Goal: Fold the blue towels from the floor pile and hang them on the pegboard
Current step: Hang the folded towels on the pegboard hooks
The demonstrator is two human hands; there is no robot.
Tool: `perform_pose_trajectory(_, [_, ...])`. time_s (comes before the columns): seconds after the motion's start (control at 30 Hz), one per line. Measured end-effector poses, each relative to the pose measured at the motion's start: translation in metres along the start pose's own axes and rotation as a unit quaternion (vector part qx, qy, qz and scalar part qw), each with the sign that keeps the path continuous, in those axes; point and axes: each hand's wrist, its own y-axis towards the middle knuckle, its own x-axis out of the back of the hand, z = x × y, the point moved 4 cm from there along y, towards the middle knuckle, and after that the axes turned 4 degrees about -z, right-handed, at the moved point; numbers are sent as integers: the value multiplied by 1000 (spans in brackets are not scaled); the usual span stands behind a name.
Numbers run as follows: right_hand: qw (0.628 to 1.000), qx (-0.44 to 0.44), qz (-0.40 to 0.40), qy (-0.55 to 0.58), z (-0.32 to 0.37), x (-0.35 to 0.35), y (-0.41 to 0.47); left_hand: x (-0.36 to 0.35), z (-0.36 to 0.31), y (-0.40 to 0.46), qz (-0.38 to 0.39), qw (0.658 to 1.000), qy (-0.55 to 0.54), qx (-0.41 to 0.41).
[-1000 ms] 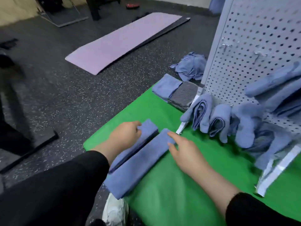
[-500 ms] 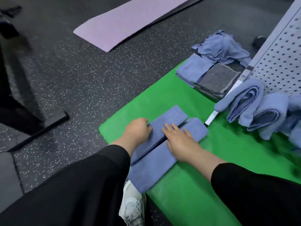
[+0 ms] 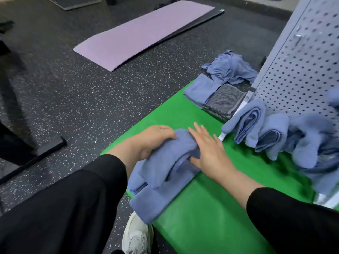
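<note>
Several folded towels (image 3: 271, 132) already hang on the pegboard (image 3: 293, 74) at right. On the green mat (image 3: 211, 208), near me, lies my towel (image 3: 165, 167); my left hand (image 3: 152, 138) grips its far end, folding it over, my right hand (image 3: 209, 149) presses flat. Next, I'd lift and hang it.

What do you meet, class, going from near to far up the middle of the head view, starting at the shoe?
White shoe → blue towel being folded → green mat → folded towels → crumpled towel pile → purple mat.
</note>
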Motion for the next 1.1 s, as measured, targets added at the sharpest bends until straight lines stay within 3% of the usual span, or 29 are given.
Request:
perform_pose_trajectory(0.17, [992, -21, -115, 39, -8, 68, -25, -37, -45, -27, 54, 998, -37, -6])
perform_pose_trajectory(0.27, [986, -62, -151, 36, -17, 110, -42, -58, -68, -38, 2, 994, 68, -82])
perform_pose_trajectory(0.33, [988, -85, -127, 5, -24, 134, -49, -75, -86, -45, -68, 978, 129, -150])
perform_pose_trajectory(0.4, [988, -105, -114, -27, -31, 158, -56, -97, -100, -54, -103, 965, 118, -212])
perform_pose_trajectory(0.53, [980, -119, -147, -58, -41, 205, -67, -150, -113, -80, -33, 908, 208, -363])
perform_pose_trajectory(0.63, [977, -121, -160, -73, -41, 229, -74, -172, -112, -86, -62, 874, 238, -418])
perform_pose_trajectory(0.77, [970, -139, -184, -82, -38, 248, -81, -180, -126, -82, -168, 882, 203, -392])
perform_pose_trajectory(1.0, [961, -159, -219, -55, -39, 277, -83, -182, -161, -83, -234, 862, 234, -383])
perform_pose_trajectory(1.1, [954, -171, -244, -30, -51, 291, -84, -174, -167, -73, -210, 859, 229, -407])
